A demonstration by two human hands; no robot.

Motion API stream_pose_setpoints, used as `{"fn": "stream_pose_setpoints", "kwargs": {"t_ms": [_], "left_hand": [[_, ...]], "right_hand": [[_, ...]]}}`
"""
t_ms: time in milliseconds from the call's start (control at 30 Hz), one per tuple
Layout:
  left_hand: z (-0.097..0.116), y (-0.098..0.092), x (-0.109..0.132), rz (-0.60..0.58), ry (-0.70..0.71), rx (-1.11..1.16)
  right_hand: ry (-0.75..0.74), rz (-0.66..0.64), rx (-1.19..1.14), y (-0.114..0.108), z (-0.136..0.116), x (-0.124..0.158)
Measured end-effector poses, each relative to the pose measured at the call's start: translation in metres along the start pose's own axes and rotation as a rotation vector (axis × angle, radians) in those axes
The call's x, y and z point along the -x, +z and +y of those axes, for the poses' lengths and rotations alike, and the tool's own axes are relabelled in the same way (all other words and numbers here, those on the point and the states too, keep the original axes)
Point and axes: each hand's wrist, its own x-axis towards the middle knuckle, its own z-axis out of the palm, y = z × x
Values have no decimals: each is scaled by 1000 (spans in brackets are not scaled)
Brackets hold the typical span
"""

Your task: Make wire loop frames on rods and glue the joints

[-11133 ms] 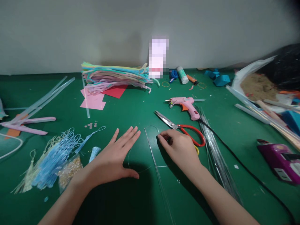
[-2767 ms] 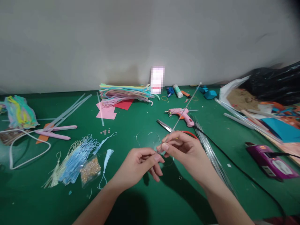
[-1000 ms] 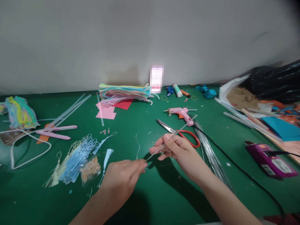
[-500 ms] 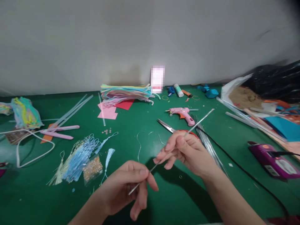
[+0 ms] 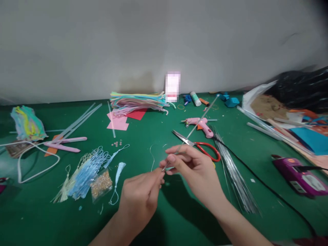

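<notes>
From my feed, both hands meet just above the middle of the tabletop (image 5: 64,222), toward its near edge, and what matters is how the thin silver wire (image 5: 211,105) runs between them. Its long axis is a straight diagonal, low at the near end and rising away toward the far right corner. My left hand (image 5: 142,194) is closed, with thumb and forefinger pinched on the near tip. My right hand (image 5: 194,171) pinches the same wire just beyond that point, almost touching the left fingertips, with its other fingers loosely spread. The right hand is therefore the one nearer the long free length, which sticks out past it with nothing holding it up. That free length passes above the scissors (image 5: 200,145) and the pink glue gun (image 5: 201,123), both lying flat below it; I cannot tell how far clear of them it is. A bent wire loop (image 5: 152,157) lies on the tabletop just beyond the left fingertips. A bundle of silver wires (image 5: 233,171) and a black cord (image 5: 256,177) lie to the right of my right forearm. Blue tassels (image 5: 84,171) and a bead bag (image 5: 101,184) sit well apart toward the left edge.
</notes>
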Motion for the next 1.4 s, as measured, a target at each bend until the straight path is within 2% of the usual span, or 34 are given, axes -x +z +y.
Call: {"fn": "stream_pose_setpoints", "kwargs": {"t_ms": [200, 467, 733, 1067, 1200, 1400], "left_hand": [[3, 0, -11, -88, 38, 39], [0, -4, -10, -41, 27, -97], [-3, -13, -1, -48, 43, -99], [-9, -6, 4, 6, 146, -237], [-5, -9, 0, -51, 8, -60], [1, -20, -5, -302, -452, 343]], "right_hand": [[42, 94, -38, 0, -1, 0], [41, 123, 23, -5, -5, -1], [1, 159, 29, -15, -6, -3], [3, 190, 10, -12, -7, -4], [17, 201, 32, -11, -9, -4], [-30, 176, 48, -13, -11, -2]]}}
